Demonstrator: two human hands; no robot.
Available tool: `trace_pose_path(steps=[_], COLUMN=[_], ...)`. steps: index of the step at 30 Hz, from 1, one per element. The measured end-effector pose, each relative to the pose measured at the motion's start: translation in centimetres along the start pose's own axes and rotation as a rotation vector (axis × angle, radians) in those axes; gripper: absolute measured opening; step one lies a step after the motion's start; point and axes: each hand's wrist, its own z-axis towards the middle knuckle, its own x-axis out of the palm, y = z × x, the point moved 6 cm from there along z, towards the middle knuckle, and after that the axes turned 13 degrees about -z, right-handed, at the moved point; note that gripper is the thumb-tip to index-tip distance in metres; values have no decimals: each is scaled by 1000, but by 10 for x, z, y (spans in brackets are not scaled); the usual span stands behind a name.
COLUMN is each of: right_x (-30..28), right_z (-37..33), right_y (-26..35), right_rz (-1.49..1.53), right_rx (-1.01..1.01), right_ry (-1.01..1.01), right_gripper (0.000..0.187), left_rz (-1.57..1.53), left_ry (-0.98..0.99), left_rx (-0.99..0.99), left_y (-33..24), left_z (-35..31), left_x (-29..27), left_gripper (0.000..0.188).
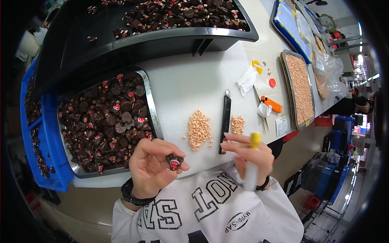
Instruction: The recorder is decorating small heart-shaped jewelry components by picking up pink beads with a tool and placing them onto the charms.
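Note:
Between the fingertips of my left hand is a small dark brown lumpy piece with a red and white oval on it. My right hand, partly blurred, is closed around a small white bottle with a yellow tip, held upright. On the white sheet ahead of my hands lies a pile of small pale peach pellets. A smaller pile of pellets sits beyond my right fingers. Between the piles lies a long black cutter knife, its near end close to those fingers.
At left, a metal tray holds many dark pieces, beside a blue crate. A black bin of similar pieces stands at the back. At right are tweezers, an orange tool, a red cap and a pellet tray.

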Motion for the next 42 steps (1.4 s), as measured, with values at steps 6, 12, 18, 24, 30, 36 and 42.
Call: trace_pose_path(steps=[6,12,18,24,30,36,42], right_x=[29,33,18,26,25,27,28], right_z=[-1,1,10,22,22,24,17], right_y=[-10,-13,8,16,17,28,26], right_rz=[-485,-493,-152,-62,12,-278,-320], right_rx=[24,9,-3,-19,-57,-202,-212], right_ry=[181,186,103,195,123,142,114], right_gripper=[31,33,27,32,31,18,20], left_rz=[-27,2,254,372,382,345,418], left_ry=[75,133,179,255,274,276,289], left_rx=[-134,-249,-584,-489,-502,-478,-502], left_y=[7,12,30,30,28,25,25], left_z=[-1,-4,-5,-5,-3,-3,-2], left_x=[8,12,21,21,22,23,24], left_gripper=[38,45,59,57,55,52,51])
